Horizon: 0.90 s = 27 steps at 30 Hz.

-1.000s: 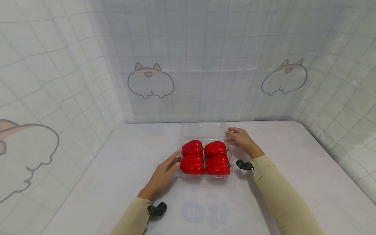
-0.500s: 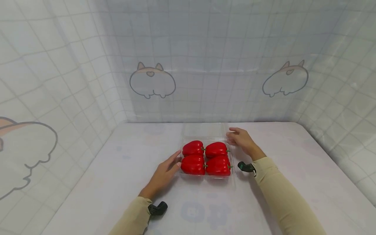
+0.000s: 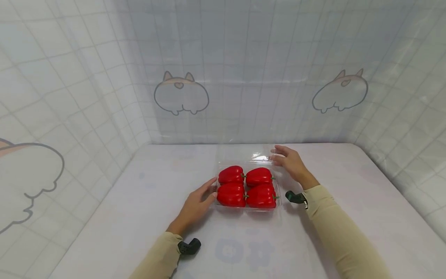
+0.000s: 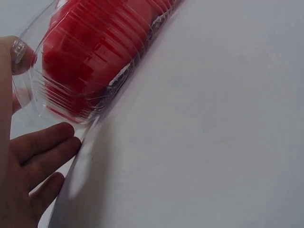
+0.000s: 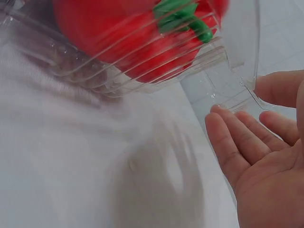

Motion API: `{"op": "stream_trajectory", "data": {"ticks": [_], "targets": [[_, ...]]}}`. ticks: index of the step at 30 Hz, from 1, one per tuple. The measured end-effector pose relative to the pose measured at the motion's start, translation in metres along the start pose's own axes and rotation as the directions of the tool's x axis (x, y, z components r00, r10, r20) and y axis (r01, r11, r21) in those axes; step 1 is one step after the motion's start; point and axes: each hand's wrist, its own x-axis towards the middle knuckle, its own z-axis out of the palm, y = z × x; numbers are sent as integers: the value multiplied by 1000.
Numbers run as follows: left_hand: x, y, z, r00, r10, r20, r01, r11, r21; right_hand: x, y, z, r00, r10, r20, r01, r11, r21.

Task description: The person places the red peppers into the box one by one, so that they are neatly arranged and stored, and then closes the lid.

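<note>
A clear plastic clamshell box lies on the table in the head view. Several red bell peppers with green stems fill its base. The hinged lid is tilted up at the far side, and light glints off it. My left hand touches the box's left side with the fingers fairly straight; in the left wrist view its thumb lies at the rim. At the far right corner, my right hand holds the lid's edge between thumb and fingers.
A white table lies under the box. Tall white grid-patterned curtains with cartoon animal prints enclose it at the back and both sides. A black wrist device sits at the left sleeve, and another wrist device at the right.
The lid has tilted up a little from its flatter position, and my right hand has risen slightly with it. My left hand stays at the box's left side.
</note>
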Motion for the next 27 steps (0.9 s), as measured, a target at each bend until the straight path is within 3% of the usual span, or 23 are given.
{"op": "stream_trajectory", "data": {"ticks": [5,18,27], "targets": [[-1,3,2,1000,-17,-22,18,998,61,-5,-6,-4,1000,-7,-8,7,997,-71],[-1,8,7,1000,-1,-16,2,998,69,-14,-6,-11,998,-55,-16,55,998,14],[3,10,11,999,25,-27,-24,998,62,-14,-8,-17,997,-70,-32,74,987,143]]}}
